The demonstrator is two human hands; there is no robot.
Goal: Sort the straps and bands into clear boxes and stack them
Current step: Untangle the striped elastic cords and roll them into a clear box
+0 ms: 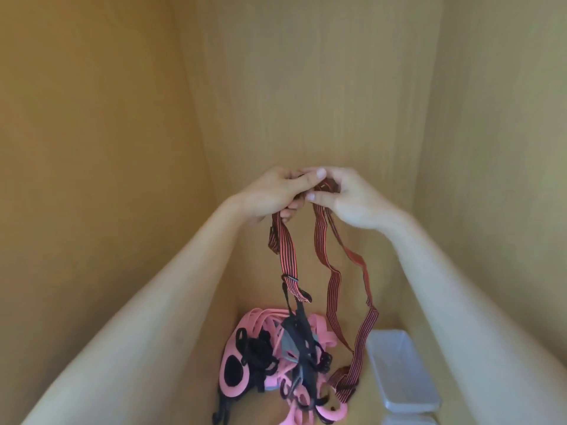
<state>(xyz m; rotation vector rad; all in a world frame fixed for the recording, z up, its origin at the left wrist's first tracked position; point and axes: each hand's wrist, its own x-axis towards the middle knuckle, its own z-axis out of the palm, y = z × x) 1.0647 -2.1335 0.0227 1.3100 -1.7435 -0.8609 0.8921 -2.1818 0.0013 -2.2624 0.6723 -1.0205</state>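
**Item: striped strap (333,289).** Flat elastic webbing with fine pink and black lengthwise stripes. A dark slider buckle sits on one strand, with a short black tail below it. The strap is held up in the air in front of the cupboard's back wall (306,87). It hangs in several long loops, and its lowest end reaches down to the right edge of the pile, just beside the clear box.

**Holding.** The left hand (273,194) has its fingers curled round the gathered top of one strand. The right hand (352,200) pinches the neighbouring strands between thumb and fingers. The two hands touch at the top of the strap.

**Pile of straps and bands (267,357).** A tangled heap lies on the cupboard floor (368,406) below the hands. It holds wide pink bands, pink padded pieces with black oval centres, black cords and hooks, and a grey part. It cannot be told whether the held strap is caught in the heap or only lying against it.

**Clear box (399,369).** Rectangular and translucent, it stands open to the right of the pile, and no strap shows inside it. A second clear piece (408,420), either a box or a lid, is cut off by the bottom edge.

**Progress, as judged.** The task is at an early stage. One strap is being separated, nothing appears boxed, and nearly the whole heap remains to be sorted. Stacking has not begun.
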